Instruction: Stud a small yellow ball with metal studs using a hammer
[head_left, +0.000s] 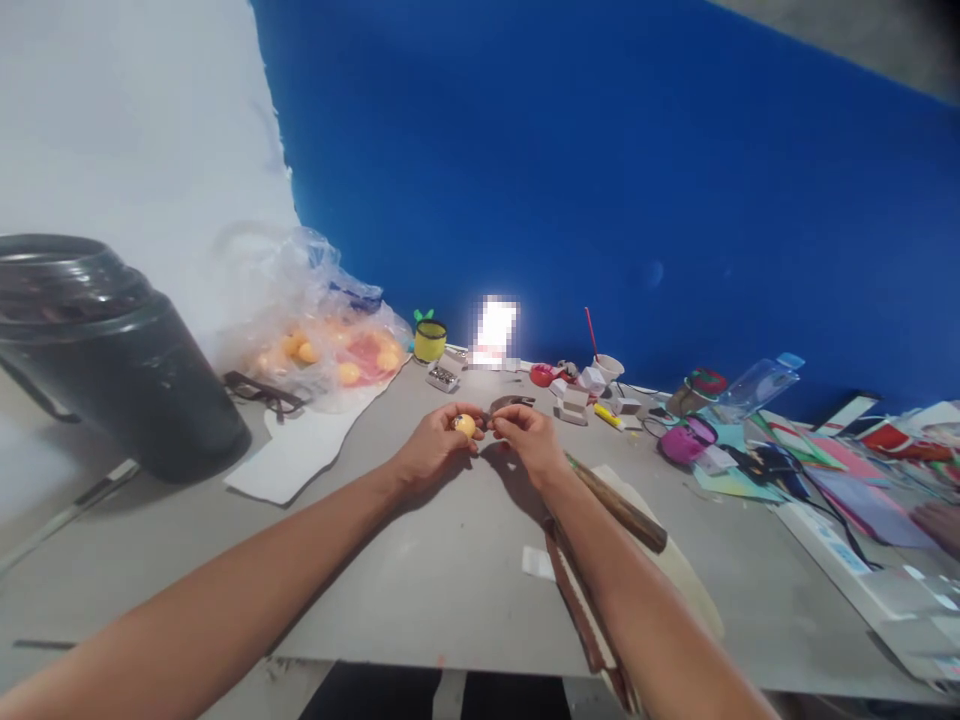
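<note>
My left hand [435, 445] is closed around a small orange-yellow ball [464, 426] with dark marks on it. Close beside it, my right hand [527, 437] has thumb and fingers pinched together. What they hold, if anything, is too small to name. Just behind the right fingertips lies a dark curved metal piece [513, 401]. A wooden handle [626, 515] rests on the table [420, 600] beside my right forearm, which hides part of it. Under the same forearm are a brown strip [577, 600] and a small white piece [538, 563].
At left stand a large dark container [127, 370], eyeglasses [266, 393] and a clear bag of orange balls [330, 350]. Along the blue wall are a yellow basket [430, 342], a small box of metal bits [444, 375] and a paper cup [607, 367]. Papers and a bottle [757, 385] clutter the right.
</note>
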